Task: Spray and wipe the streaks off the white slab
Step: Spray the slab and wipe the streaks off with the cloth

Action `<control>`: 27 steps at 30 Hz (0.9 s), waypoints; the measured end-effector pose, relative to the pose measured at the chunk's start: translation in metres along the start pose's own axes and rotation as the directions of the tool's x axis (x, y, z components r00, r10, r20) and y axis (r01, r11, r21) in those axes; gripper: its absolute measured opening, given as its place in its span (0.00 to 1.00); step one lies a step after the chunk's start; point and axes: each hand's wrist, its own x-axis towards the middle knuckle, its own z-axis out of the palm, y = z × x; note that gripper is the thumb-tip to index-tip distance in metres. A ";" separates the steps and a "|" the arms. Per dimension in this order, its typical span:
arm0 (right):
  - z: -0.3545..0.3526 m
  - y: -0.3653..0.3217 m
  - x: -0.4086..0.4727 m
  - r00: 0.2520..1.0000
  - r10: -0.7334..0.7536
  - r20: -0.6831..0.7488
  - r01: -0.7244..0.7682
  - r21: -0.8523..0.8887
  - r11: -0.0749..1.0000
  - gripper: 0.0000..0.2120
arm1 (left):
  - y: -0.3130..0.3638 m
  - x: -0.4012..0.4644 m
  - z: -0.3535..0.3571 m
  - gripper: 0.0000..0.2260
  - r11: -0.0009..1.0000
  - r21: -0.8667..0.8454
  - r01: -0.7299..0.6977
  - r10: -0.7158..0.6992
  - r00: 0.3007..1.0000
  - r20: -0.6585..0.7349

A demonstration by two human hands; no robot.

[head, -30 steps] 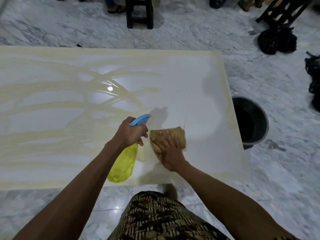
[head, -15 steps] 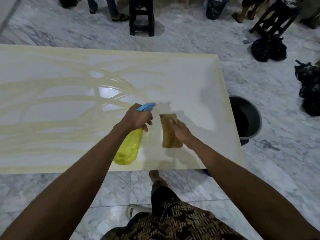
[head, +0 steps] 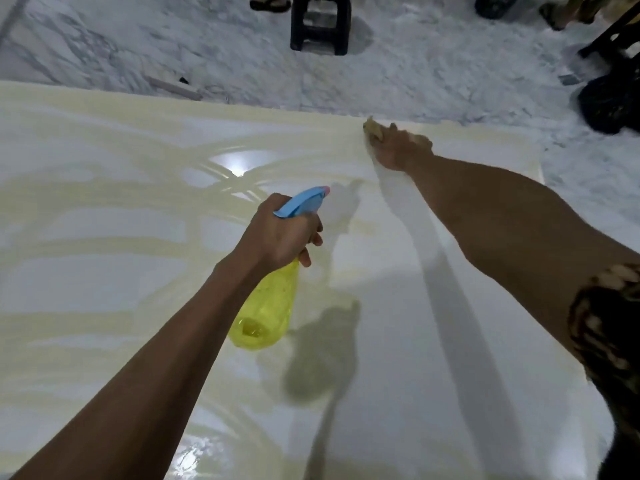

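The white slab (head: 398,341) fills most of the frame, with pale yellow streaks (head: 104,244) looping over its left half and along its far edge. The marble floor (head: 173,39) lies across the top, with a black stool (head: 320,24) at top centre. My left hand (head: 280,233) grips a yellow spray bottle (head: 268,313) with a blue trigger head, at centre frame above the slab. My right hand (head: 401,147) presses a tan cloth (head: 373,129) flat against the slab's far edge, upper right; its fingers look spread, though blurred.
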 end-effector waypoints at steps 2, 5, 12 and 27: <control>0.031 -0.009 -0.014 1.000 0.030 0.006 -0.029 -0.126 0.992 0.25 | -0.007 0.009 -0.005 0.19 1.000 0.004 0.017 -0.017 1.000 -0.003; 0.061 -0.011 -0.047 0.974 0.081 0.210 -0.054 -0.133 0.990 0.28 | -0.016 0.006 -0.012 0.21 0.999 0.010 0.052 -0.052 0.999 0.000; 0.085 -0.031 -0.180 0.965 -0.041 0.260 0.077 -0.133 0.988 0.28 | -0.039 -0.049 -0.021 0.21 0.991 0.039 0.131 -0.130 0.991 -0.019; 0.081 -0.101 -0.540 0.840 -0.202 0.503 0.238 -0.007 0.971 0.33 | -0.099 -0.240 0.000 0.21 0.968 0.058 0.246 -0.248 0.969 0.023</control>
